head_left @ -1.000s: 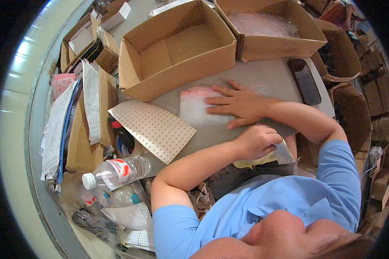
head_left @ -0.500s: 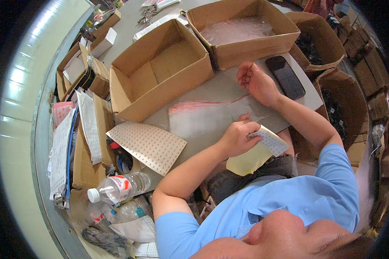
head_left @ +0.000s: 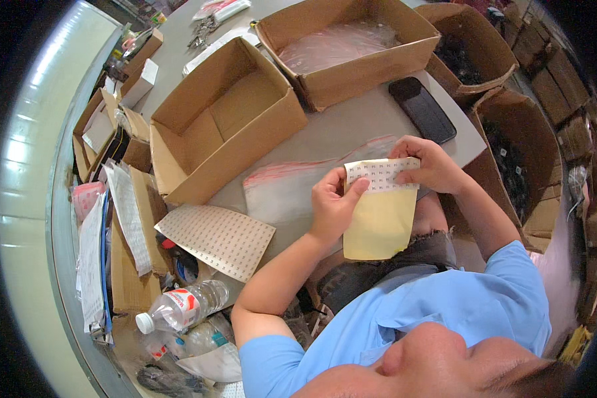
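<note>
Between my two hands hangs a sticker sheet [head_left: 379,219], its yellow backing bare below and a band of small printed white labels along the top. My left hand [head_left: 336,204] pinches its left edge with the thumb on the front. At the upper right corner, my right hand [head_left: 426,164] grips the sheet with thumb and fingers by the labels. Just behind them, a stack of clear plastic bags [head_left: 282,189] with red-striped tops lies on the grey table. Left of the bags rests another sheet of printed labels [head_left: 217,240].
A cardboard box [head_left: 229,156] and a second box [head_left: 365,83] holding clear bags stand behind. A black phone [head_left: 422,109] lies at the right. Cartons with dark items [head_left: 511,166] flank the table. A plastic bottle [head_left: 186,305] lies at the lower left.
My right hand has come down from above the bags and taken the sheet's right corner. The sheet has swung from folded and tilted to spread out upright between both hands.
</note>
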Demonstrator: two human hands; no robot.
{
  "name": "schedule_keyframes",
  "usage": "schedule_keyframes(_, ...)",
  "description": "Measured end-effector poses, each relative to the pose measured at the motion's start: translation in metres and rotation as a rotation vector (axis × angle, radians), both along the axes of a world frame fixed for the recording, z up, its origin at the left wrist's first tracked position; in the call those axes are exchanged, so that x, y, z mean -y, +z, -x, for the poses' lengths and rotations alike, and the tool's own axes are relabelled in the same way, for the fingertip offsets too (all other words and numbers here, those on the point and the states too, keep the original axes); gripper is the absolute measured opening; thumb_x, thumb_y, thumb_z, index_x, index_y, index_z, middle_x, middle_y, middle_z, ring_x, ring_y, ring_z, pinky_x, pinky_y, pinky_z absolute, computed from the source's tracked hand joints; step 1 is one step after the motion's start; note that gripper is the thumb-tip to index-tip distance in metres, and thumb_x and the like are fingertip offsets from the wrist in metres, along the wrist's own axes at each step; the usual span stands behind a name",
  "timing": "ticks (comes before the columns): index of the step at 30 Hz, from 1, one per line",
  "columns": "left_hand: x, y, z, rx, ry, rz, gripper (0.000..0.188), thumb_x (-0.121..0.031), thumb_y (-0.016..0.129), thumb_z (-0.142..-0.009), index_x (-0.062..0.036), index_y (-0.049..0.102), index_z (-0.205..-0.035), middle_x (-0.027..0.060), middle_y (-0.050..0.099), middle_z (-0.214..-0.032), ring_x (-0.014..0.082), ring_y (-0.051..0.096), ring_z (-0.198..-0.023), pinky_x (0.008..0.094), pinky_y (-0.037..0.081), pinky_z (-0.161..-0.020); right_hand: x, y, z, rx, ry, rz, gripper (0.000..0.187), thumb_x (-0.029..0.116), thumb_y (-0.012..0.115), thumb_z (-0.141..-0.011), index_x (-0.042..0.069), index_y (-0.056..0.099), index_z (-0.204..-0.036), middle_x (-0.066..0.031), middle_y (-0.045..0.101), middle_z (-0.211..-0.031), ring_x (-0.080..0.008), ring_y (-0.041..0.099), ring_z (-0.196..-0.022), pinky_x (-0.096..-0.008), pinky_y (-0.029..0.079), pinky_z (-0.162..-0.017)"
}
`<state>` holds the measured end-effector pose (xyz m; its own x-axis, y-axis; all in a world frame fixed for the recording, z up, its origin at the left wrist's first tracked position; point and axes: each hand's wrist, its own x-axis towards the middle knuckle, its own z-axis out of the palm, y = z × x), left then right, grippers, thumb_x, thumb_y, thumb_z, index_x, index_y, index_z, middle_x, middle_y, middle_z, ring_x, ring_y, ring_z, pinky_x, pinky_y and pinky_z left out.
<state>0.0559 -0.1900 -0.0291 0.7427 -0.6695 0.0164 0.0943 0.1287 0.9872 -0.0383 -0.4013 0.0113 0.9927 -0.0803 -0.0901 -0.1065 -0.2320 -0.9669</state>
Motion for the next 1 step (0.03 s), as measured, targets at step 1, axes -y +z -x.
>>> schedule_keyframes(1, -0.0019, 0.0007, -0.0043, -0.026, -0.047, -0.011, 0.024, -0.011, 0.071, -0.087, 0.0003, 0.062, -0.107, 0.0061, 0.068, -0.094, 0.0102, 0.063, -0.080, 0.0250, 0.052, -0.071, 0.0007, -0.0017, 0.0022, -0.009, -0.004, -0.072, 0.038, 0.000, 0.076, -0.070, 0.003, 0.058, -0.104, -0.0037, 0.063, -0.093, -0.0106, 0.057, -0.091, -0.0252, 0.046, -0.080)
